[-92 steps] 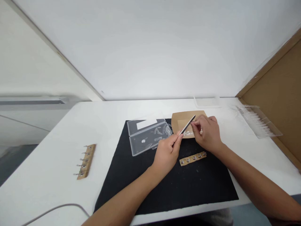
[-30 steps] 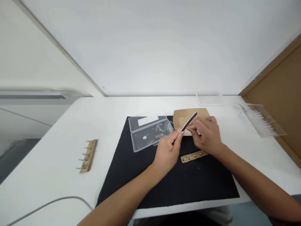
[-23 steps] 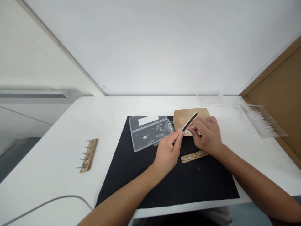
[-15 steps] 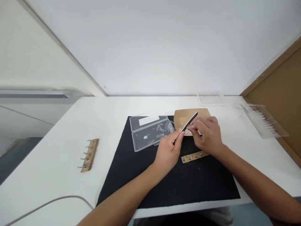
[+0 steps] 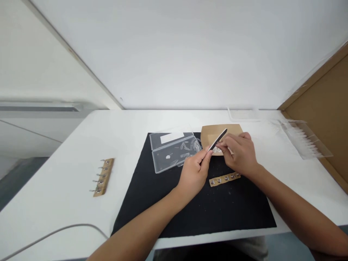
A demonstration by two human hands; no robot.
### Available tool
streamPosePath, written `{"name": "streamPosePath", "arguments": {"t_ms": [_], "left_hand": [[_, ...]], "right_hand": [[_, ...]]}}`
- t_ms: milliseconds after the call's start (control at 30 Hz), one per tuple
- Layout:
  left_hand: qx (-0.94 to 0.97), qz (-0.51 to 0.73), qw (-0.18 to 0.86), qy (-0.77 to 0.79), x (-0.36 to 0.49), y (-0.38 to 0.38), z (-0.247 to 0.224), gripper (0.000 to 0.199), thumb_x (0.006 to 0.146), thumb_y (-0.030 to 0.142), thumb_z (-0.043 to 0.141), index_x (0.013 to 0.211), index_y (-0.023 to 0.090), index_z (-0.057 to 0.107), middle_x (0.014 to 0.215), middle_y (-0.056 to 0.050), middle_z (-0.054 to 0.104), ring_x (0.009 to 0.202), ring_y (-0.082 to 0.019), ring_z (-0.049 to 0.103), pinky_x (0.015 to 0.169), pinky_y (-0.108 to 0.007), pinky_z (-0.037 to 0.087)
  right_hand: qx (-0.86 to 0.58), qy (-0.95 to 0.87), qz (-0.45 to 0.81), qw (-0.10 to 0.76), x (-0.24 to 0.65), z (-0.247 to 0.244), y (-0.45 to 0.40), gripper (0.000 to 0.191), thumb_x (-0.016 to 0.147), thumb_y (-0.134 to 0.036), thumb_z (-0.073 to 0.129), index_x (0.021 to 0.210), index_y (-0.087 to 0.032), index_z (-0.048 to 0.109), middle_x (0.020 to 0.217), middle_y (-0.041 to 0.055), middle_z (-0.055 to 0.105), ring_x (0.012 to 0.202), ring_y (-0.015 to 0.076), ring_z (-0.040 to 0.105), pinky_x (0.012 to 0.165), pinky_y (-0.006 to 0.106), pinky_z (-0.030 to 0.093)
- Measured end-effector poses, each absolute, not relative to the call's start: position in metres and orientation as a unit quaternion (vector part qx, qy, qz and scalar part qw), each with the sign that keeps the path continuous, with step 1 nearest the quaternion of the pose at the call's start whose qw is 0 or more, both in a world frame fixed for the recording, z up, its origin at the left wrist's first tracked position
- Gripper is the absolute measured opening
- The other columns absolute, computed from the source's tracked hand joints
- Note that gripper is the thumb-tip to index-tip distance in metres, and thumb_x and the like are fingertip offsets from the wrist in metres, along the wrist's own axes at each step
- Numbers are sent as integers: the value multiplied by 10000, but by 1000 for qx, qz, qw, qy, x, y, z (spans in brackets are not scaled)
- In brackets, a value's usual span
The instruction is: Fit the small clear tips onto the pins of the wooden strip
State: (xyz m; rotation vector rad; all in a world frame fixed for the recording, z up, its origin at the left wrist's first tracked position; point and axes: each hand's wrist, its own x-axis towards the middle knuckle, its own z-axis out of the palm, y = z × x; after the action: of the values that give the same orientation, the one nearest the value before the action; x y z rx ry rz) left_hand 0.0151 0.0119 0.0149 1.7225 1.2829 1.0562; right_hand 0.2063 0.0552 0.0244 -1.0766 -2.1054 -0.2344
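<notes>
My left hand [image 5: 195, 171] is closed round the lower end of a nail file [image 5: 218, 140], black on its face with a white edge, which slants up to the right. Against the file's side, my right hand [image 5: 239, 152] is closed in a pinch. Its fingers hide whatever they hold. Behind both hands stands a brown paper tray [image 5: 221, 129] with small clear pieces in it. To the left lies an open clear plastic box [image 5: 163, 161] with several clear nail tips [image 5: 185, 146]. A cardboard strip with metal clips [image 5: 223, 179] rests below my right hand.
A black mat [image 5: 160, 206] covers part of the white table [image 5: 67, 181]. At the left lies another clip strip [image 5: 103, 177], with a grey cable [image 5: 67, 227] nearer the front. Clear packs of nail tips [image 5: 303, 139] lie at the right by a cardboard panel [image 5: 320, 98].
The nail file has turned slightly in my left hand and shows more of its black face. My right hand has shifted slightly left along it, and the view has moved a little.
</notes>
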Motion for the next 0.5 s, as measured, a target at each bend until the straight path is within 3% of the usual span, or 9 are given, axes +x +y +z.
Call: {"name": "streamPosePath", "arguments": {"t_ms": [167, 367, 500], "left_hand": [[671, 411, 357, 504, 15, 12, 15, 390, 1083, 374, 484, 1216, 169, 788, 997, -40, 820, 922, -235, 753, 800, -265, 564], [669, 412, 360, 504, 16, 13, 13, 392, 1079, 379, 492, 1232, 177, 791, 1057, -53, 833, 986, -254, 761, 813, -277, 578], [672, 410, 351, 507, 16, 16, 10, 387, 1080, 376, 492, 1236, 186, 791, 1119, -54, 832, 994, -252, 775, 826, -280, 586]], "right_hand": [[-431, -805, -87, 398, 205, 25, 54, 264, 1058, -236, 590, 799, -225, 542, 773, -30, 724, 601, 132, 557, 730, 387, 299], [-453, -787, -112, 404, 207, 23, 58, 279, 1056, -256, 594, 785, -227, 534, 737, -30, 696, 598, 138, 537, 722, 391, 282], [-435, -819, -89, 365, 207, 19, 61, 274, 1075, -266, 556, 804, -224, 554, 754, -22, 699, 610, 139, 530, 739, 388, 297]]}}
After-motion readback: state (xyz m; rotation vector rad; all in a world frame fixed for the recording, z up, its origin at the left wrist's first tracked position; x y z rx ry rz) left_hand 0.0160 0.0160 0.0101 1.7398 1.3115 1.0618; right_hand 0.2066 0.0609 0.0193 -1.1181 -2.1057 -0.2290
